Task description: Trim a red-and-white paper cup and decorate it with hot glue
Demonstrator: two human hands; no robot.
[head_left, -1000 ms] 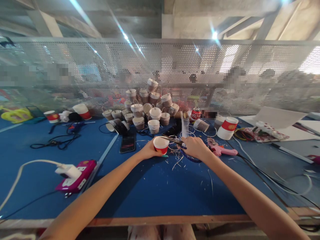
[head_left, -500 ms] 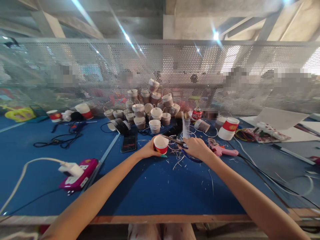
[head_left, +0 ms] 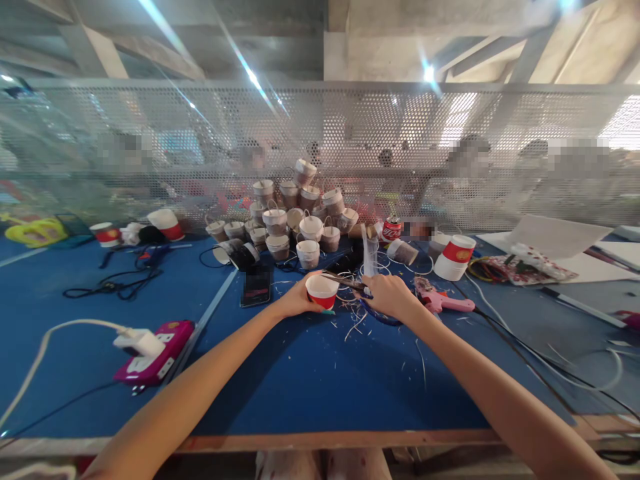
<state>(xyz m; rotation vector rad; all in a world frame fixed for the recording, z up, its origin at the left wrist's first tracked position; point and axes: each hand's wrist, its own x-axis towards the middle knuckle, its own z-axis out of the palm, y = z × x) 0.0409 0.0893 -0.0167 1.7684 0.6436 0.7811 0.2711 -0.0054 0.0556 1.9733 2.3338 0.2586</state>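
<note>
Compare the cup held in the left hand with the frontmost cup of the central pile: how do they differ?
Colour: the held cup has a red band below its white rim; the front cup is pale, with no red showing.
Support: the left hand grips the held cup; the front cup stands untouched.
Tools: scissors reach the held cup's rim, not the front cup's.
Shared: both are mouth up.
</note>
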